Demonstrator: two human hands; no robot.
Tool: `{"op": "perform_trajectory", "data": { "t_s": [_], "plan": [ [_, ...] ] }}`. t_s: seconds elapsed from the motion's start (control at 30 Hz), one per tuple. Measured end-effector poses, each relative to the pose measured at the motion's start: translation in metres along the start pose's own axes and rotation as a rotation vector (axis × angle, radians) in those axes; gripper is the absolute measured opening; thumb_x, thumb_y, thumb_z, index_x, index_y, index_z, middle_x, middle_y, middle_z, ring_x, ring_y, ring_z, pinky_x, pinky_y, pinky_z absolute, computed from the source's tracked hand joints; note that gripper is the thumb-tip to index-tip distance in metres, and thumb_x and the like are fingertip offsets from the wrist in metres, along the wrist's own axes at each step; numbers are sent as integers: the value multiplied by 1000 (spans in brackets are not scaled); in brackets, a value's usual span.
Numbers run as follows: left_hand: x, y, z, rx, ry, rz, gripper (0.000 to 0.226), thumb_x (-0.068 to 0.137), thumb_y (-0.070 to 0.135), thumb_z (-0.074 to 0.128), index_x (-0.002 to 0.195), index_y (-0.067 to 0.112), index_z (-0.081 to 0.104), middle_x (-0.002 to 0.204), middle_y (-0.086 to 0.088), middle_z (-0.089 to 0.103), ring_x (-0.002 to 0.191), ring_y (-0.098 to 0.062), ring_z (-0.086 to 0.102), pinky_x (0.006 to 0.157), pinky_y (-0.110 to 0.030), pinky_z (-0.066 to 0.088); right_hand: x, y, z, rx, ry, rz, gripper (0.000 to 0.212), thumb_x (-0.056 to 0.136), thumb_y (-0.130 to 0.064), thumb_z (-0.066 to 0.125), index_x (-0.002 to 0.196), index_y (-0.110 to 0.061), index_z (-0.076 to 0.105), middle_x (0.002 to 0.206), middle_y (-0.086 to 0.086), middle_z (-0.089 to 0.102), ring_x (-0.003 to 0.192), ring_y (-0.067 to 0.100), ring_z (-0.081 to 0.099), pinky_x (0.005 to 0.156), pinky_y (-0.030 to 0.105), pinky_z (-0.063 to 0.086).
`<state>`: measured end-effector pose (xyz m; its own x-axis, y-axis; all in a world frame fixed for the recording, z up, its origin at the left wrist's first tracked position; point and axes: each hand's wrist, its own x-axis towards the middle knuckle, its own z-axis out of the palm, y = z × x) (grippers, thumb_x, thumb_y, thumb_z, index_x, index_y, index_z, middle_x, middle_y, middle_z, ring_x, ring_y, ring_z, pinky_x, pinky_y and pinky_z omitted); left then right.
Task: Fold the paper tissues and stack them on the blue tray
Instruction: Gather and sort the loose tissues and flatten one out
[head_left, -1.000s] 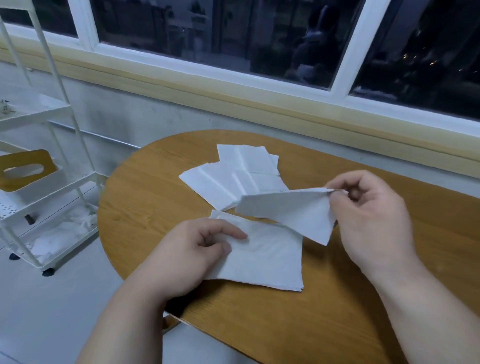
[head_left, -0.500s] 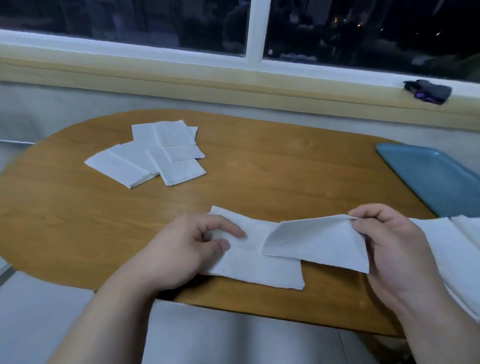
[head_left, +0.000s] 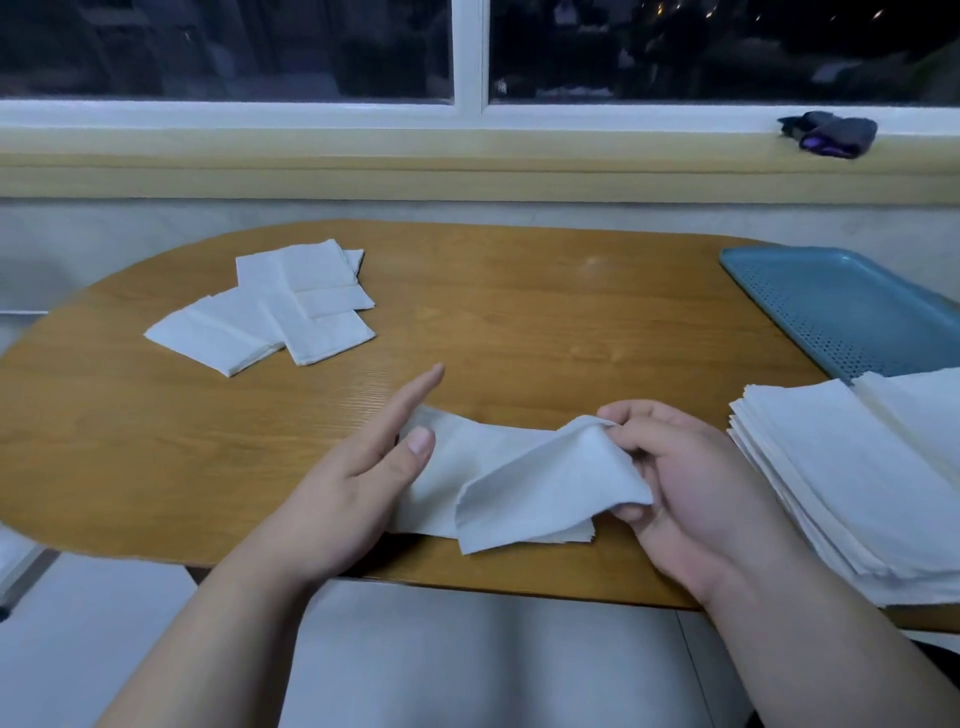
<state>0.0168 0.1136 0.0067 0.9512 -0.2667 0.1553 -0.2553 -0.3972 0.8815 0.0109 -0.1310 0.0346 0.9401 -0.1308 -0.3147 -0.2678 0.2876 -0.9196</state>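
Pinching one corner of the white paper tissue (head_left: 519, 488), our right hand (head_left: 691, 493) curls; our straight-fingered left hand (head_left: 358, 478) touches its other end at the oval wooden desk's (head_left: 519, 322) front edge.

Dim, bluish indoor light; the window (head_left: 208, 47) is black, detail soft, edges bowed.

A dark purple-black bundle (head_left: 831, 134) lies on the windowsill (head_left: 467, 166) behind the wooden table (head_left: 519, 312).
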Motion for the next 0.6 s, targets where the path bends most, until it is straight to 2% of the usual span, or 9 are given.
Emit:
{"op": "perform_trajectory", "data": {
  "t_s": [0.07, 0.13, 0.2, 0.27, 0.37, 0.4, 0.43, 0.47, 0.6],
  "plan": [
    [-1, 2, 1, -32, -7, 6, 63, 82, 73, 37, 143, 62, 30, 127, 37, 49, 122, 28, 33, 94, 5, 24, 2, -5, -1, 92, 2, 33, 19, 91, 9, 45, 88, -3, 59, 65, 10, 55, 44, 11, 44, 31, 21, 28],
    [-1, 1, 2, -45, -14, 20, 64, 82, 73, 37, 145, 60, 28, 130, 38, 50, 129, 24, 32, 98, 2, 24, 4, -7, 0, 118, 12, 45, 18, 92, 9, 45, 90, -2, 59, 64, 8, 58, 43, 10, 46, 31, 20, 29],
    [0, 0, 1, -38, -5, 22, 64, 81, 75, 37, 143, 66, 25, 109, 31, 55, 115, 18, 45, 97, -6, 30, 6, -2, 2, 73, 24, 38, 19, 91, 9, 46, 90, -2, 61, 64, 9, 58, 43, 11, 46, 32, 21, 31],
    [1, 1, 0, 0, 8, 17, 63, 79, 76, 39, 139, 72, 21, 89, 29, 57, 93, 13, 51, 88, -9, 35, 6, 5, 5, -35, 33, 9, 19, 90, 8, 47, 89, -3, 63, 62, 9, 57, 43, 12, 48, 35, 25, 33],
    [2, 6, 2, 30, -14, -2, 63, 85, 69, 56, 133, 80, 17, 67, 27, 43, 65, 5, 34, 77, -14, 45, 5, 13, 11, -183, 33, -50, 20, 91, 5, 49, 87, -6, 66, 61, 9, 59, 47, 18, 51, 39, 27, 36],
    [3, 6, 2, 45, -19, -11, 67, 86, 61, 62, 131, 81, 16, 64, 23, 38, 64, 3, 28, 94, -21, 42, 4, 15, 12, -215, 37, -74, 21, 91, 4, 50, 87, -7, 66, 64, 11, 59, 50, 22, 52, 39, 28, 37],
    [3, 6, 2, 68, -22, -22, 74, 87, 51, 66, 129, 83, 15, 61, 18, 35, 62, 1, 28, 66, -19, 44, 5, 17, 14, -246, 43, -96, 21, 91, 4, 50, 87, -7, 67, 65, 13, 60, 52, 25, 52, 39, 28, 38],
    [3, 5, 2, 93, -22, -30, 79, 88, 41, 68, 128, 84, 15, 58, 14, 33, 59, -2, 31, 59, -14, 27, 5, 18, 15, -280, 50, -115, 22, 90, 4, 50, 87, -9, 68, 66, 14, 60, 53, 26, 52, 39, 28, 39],
    [5, 1, 2, 126, -27, -43, 84, 94, 18, 66, 124, 85, 25, 59, 9, 31, 56, -9, 36, 55, -18, 35, 5, 18, 13, -568, 87, -231, 22, 88, -6, 55, 87, -23, 68, 73, 0, 70, 53, 19, 61, 41, 27, 45]
  ]
}}
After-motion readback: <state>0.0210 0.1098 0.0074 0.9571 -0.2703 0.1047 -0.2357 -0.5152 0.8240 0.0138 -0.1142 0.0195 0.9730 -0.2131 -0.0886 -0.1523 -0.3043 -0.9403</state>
